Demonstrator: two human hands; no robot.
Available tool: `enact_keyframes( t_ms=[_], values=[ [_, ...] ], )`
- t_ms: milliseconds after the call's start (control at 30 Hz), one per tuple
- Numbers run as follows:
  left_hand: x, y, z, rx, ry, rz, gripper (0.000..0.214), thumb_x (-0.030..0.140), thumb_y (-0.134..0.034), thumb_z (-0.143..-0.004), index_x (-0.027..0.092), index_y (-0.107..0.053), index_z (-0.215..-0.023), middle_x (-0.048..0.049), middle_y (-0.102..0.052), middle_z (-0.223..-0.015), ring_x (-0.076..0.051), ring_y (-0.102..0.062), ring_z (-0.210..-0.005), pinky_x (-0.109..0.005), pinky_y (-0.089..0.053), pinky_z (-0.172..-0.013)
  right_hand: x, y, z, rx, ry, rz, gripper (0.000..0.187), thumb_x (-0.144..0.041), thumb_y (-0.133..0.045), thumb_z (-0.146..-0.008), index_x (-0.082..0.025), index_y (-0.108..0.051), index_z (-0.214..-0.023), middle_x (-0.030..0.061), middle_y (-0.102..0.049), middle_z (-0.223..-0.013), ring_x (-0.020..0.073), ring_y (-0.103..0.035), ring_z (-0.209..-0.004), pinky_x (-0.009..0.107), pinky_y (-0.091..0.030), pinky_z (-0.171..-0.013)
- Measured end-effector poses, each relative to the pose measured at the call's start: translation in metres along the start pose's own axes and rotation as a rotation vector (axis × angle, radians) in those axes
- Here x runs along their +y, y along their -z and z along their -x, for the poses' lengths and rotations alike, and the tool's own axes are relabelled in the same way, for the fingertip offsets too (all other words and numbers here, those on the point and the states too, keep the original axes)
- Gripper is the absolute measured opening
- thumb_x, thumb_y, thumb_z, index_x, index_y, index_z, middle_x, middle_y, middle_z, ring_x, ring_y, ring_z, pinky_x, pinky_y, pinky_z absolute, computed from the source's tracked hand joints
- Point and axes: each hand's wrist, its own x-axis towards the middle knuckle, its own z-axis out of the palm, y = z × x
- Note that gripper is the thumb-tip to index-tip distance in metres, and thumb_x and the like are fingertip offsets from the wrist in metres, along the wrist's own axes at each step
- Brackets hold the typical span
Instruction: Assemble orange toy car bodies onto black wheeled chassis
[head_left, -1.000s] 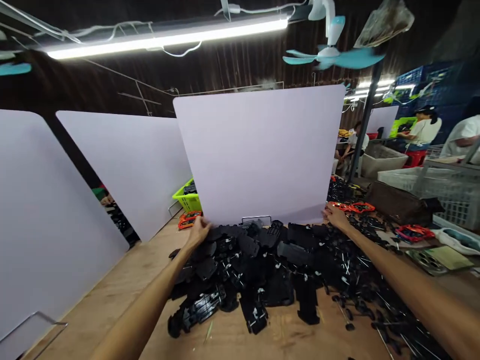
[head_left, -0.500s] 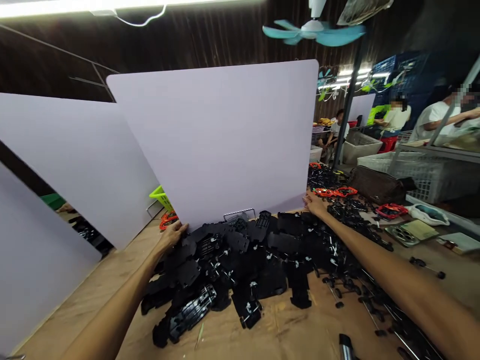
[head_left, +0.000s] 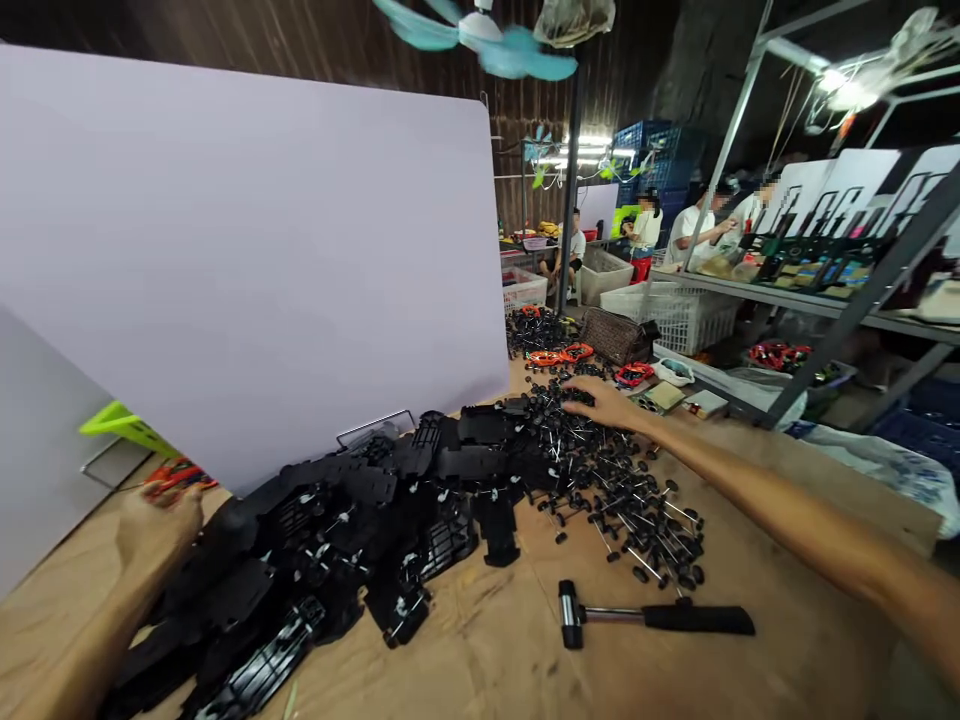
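On the worktop, the right hand lies open on a heap of black wheel axles, while the blurry left hand looks unclenched beside black plastic toy-car chassis.

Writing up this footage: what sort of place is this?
Probably a small toy-assembly workshop: a heap of black plastic chassis parts, loose wheels on axles, and people working at benches beyond.

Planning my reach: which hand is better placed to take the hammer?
The right hand, probably: it is at the wheel-and-axle pile, close to the hammer, while the left hand sits beyond the black plastic parts.
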Motion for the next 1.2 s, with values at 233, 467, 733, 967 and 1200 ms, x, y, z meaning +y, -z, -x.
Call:
enact_keyframes(
  t_ms=[233, 467, 733, 967, 1200],
  values=[
    [0.112, 0.003, 0.167, -0.365, -1.076, 0.304, 0.037, 0.032, -0.053, -0.092, 0.023, -0.06, -0.127, -0.0082, -0.072, -0.127, -0.027, -0.069, -0.119, -0.046, -0.054, -0.107, -0.056, -0.003, 0.109, -0.198, 0.115, 0.113, 0.062, -0.051, -0.064, -0.099, -0.034, -0.048, -0.156, 0.0086, -0.051, -0.159, 0.0318, -0.044, -0.147, 0.054, -0.034, -0.121],
    [0.202, -0.058, 0.285, -0.785, -1.561, -0.184, 0.055, 0.03, -0.072, -0.077, 0.015, -0.063, -0.128, -0.0181, -0.066, -0.133, -0.035, -0.061, -0.125, -0.052, -0.039, -0.114, -0.065, -0.039, 0.076, -0.239, 0.123, 0.21, 0.035, -0.031, -0.069, -0.092, -0.025, -0.07, -0.126, 0.0132, -0.058, -0.144, 0.0333, -0.05, -0.134, 0.056, -0.038, -0.109],
    [0.181, -0.035, 0.284, -0.69, -1.602, -0.252, 0.026, 0.033, -0.068, -0.085, 0.015, -0.071, -0.103, -0.0151, -0.072, -0.107, -0.032, -0.062, -0.111, -0.047, -0.036, -0.115, -0.044, -0.02, 0.033, -0.251, 0.218, 0.056, 0.044, -0.018, -0.056, -0.096, -0.032, -0.066, -0.137, 0.0097, -0.063, -0.141, 0.029, -0.056, -0.133, 0.054, -0.038, -0.113],
    [0.192, -0.039, 0.295, -0.589, -1.321, -0.333, 0.025, 0.029, -0.063, -0.087, 0.012, -0.073, -0.102, -0.0218, -0.068, -0.118, -0.037, -0.057, -0.122, -0.052, -0.043, -0.11, -0.023, -0.058, -0.091, -0.223, 0.198, -0.071, 0.044, -0.023, -0.077, -0.079, -0.025, -0.075, -0.124, 0.0066, -0.077, -0.126, 0.028, -0.071, -0.116, 0.04, -0.053, -0.104],
    [0.227, -0.039, 0.253, -0.865, -0.865, -0.287, 0.017, 0.023, -0.061, -0.087, 0.019, -0.066, -0.103, -0.0138, -0.076, -0.107, -0.033, -0.07, -0.104, -0.043, -0.052, -0.091, 0.023, -0.041, -0.102, 0.047, 0.085, -0.215, 0.045, -0.046, -0.039, -0.108, -0.022, -0.066, -0.136, 0.0102, -0.078, -0.113, 0.0275, -0.074, -0.102, 0.042, -0.056, -0.095]
  ],
)
